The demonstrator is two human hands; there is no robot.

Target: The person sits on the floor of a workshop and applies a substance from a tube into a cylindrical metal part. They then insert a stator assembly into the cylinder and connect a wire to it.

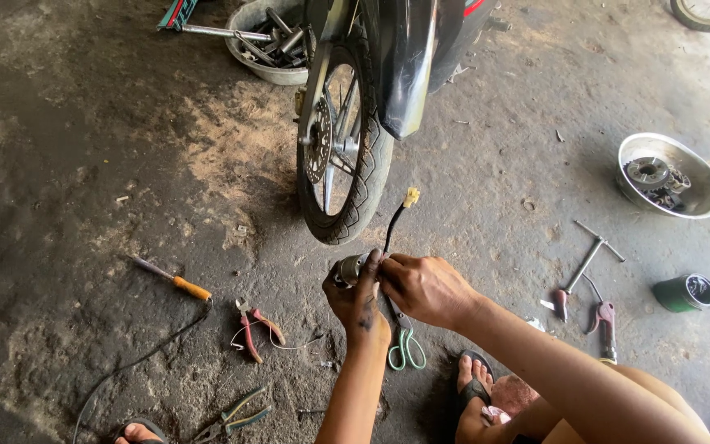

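My left hand grips a small grey metal cylindrical part just in front of a motorcycle's front wheel. A black cable rises from the part and ends in a yellow connector. My right hand closes on the base of that cable, right beside the part. Green-handled scissors lie on the floor under my hands. My foot in a sandal rests below them.
On the dirty concrete floor lie a soldering iron with an orange handle, red pliers, green-handled pliers, a T-handle wrench, red cutters, a green can, a metal bowl of parts and a basin of tools.
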